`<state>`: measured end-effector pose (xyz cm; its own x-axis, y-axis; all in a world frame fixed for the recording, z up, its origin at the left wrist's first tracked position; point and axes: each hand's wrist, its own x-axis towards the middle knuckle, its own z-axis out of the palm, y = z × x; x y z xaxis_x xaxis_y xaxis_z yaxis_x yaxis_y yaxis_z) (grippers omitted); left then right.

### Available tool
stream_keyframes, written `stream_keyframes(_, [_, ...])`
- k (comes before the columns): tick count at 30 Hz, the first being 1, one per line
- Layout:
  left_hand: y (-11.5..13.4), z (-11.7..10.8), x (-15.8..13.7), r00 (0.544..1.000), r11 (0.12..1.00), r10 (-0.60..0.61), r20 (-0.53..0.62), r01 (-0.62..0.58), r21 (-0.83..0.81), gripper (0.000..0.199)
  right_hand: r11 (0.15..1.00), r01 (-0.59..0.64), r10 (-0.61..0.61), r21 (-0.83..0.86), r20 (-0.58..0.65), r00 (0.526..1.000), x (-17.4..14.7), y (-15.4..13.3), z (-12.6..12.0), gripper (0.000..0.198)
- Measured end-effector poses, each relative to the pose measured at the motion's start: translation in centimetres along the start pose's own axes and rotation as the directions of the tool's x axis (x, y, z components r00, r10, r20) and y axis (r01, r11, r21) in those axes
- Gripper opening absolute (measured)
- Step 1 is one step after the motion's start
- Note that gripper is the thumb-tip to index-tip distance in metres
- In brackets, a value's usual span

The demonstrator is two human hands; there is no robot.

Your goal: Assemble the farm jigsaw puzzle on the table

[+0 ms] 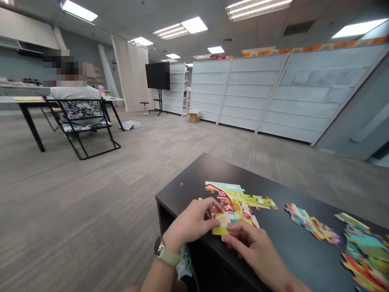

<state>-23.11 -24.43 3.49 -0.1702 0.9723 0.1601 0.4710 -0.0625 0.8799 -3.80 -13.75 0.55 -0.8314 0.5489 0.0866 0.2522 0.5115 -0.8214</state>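
Note:
A partly joined jigsaw puzzle [237,198] with a farm picture lies near the left end of the dark table. At its near edge is a yellow-green puzzle piece [221,227], between my two hands. My left hand [194,221], with a watch [165,251] on its wrist, is curled, thumb and fingers at the piece's left side. My right hand [253,245] pinches the piece's right side between thumb and fingers. Whether the piece is locked into the picture I cannot tell, as my fingers cover its edges.
On the dark table [209,166], a joined strip of puzzle pieces [314,225] lies to the right. Several loose pieces [369,251] are piled at the far right. Across the floor, a person [77,92] sits on a folding chair [85,111] at another table.

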Motion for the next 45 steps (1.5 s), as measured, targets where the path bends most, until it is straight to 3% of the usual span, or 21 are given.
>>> stream_keyframes(6, [-0.7,-1.8,-1.2,0.993,0.983,-0.099,-0.064,0.107,0.147,0.025,0.888,0.256,-0.305,-0.382,-0.073,0.949,-0.4,0.0,-4.8,0.03])
stream_keyframes(12, [-1.5,-2.4,-1.9,0.983,0.936,-0.119,-0.143,0.159,0.315,0.026,0.831,0.247,-0.369,-0.498,-0.161,0.915,-2.2,5.5,-8.7,0.021])
stream_keyframes(16, [-1.6,-2.4,-1.6,0.982,0.932,-0.13,-0.134,0.167,0.321,0.027,0.815,0.28,-0.37,-0.507,-0.083,0.925,-3.8,7.9,-8.4,0.023])
stream_keyframes(22, [-1.5,-2.5,-1.7,0.985,0.94,-0.121,-0.124,0.154,0.303,0.03,0.762,0.376,-0.356,-0.527,0.143,0.923,-5.1,7.9,-7.3,0.054])
stream_keyframes(28, [-1.5,-2.2,-1.7,0.987,0.93,-0.116,-0.11,0.147,0.338,0.028,0.8,0.374,-0.389,-0.47,0.069,0.919,-4.9,7.8,-6.9,0.049])
stream_keyframes(37, [-1.4,-2.0,-1.8,0.988,0.925,-0.103,-0.116,0.138,0.355,0.031,0.821,0.328,-0.288,-0.468,0.157,0.945,-4.3,5.9,-7.3,0.039])
stream_keyframes(40, [-1.5,-1.6,-1.6,0.987,0.922,-0.076,-0.139,0.123,0.368,0.037,0.82,0.322,-0.283,-0.474,0.152,0.947,-4.0,5.3,-7.6,0.038])
stream_keyframes(45, [-2.4,-0.5,-0.2,0.979,0.906,0.016,-0.201,0.071,0.417,0.027,0.823,0.295,-0.267,-0.486,0.129,0.955,-3.2,5.7,-8.0,0.033])
